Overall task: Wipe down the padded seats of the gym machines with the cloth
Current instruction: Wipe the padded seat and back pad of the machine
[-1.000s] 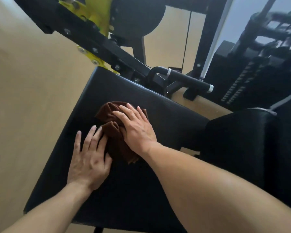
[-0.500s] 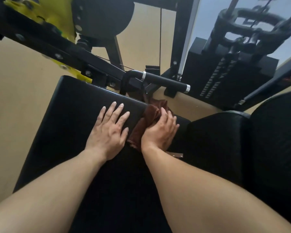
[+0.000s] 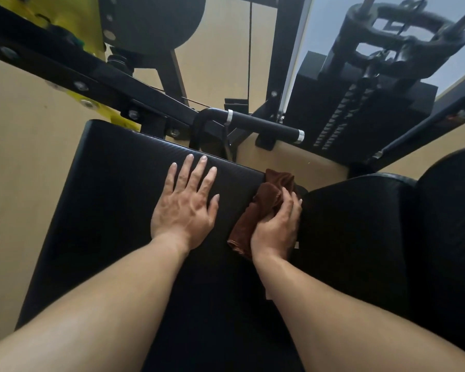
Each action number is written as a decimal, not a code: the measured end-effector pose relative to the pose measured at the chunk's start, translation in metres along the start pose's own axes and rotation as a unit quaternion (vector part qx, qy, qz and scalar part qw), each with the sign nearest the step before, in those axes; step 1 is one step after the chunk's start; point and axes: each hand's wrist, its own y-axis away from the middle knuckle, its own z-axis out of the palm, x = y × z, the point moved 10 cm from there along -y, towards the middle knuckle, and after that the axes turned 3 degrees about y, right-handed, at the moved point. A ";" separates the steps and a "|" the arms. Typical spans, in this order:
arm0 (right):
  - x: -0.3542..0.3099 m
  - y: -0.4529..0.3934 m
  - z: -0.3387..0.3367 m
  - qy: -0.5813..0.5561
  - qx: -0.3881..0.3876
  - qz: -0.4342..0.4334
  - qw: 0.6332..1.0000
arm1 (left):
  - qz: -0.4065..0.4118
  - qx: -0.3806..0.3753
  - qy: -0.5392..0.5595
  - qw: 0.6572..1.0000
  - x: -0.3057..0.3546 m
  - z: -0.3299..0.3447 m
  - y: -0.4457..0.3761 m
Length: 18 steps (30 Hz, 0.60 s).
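A large black padded seat [image 3: 113, 210] fills the middle of the head view. My left hand [image 3: 184, 208] lies flat on it near its far edge, fingers straight and spread. At the seat's far right corner my right hand [image 3: 278, 226] grips a bunched brown cloth [image 3: 263, 200], fingers curled over the seat's right side. Part of the cloth hangs past the corner; its lower end shows beside my wrist.
A second black pad [image 3: 360, 237] stands right of the seat, across a narrow gap. Beyond the far edge run a black handle bar [image 3: 263, 126], a black and yellow frame arm [image 3: 91, 76] and a weight stack [image 3: 360, 108]. Tan floor [image 3: 24, 170] lies to the left.
My right hand slid the cloth from the middle of the seat to its far right corner and curled over the side. My left hand moved up toward the far edge.
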 end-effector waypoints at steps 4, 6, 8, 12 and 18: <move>-0.017 -0.015 0.004 0.025 -0.001 -0.041 0.999 | -0.001 0.002 -0.011 1.000 0.002 0.001 -0.001; -0.044 -0.023 0.011 0.025 -0.037 -0.096 0.994 | -0.003 0.005 -0.016 1.000 0.001 0.000 -0.001; -0.087 -0.022 0.025 0.003 -0.117 -0.195 0.974 | -0.002 0.012 -0.003 1.000 0.001 -0.003 0.001; -0.116 -0.010 0.045 0.032 -0.192 -0.281 0.940 | -0.004 0.015 0.031 0.999 0.001 -0.005 0.001; -0.023 -0.015 -0.004 0.083 -0.064 -0.006 0.994 | -0.009 0.013 0.007 1.000 -0.001 -0.003 0.001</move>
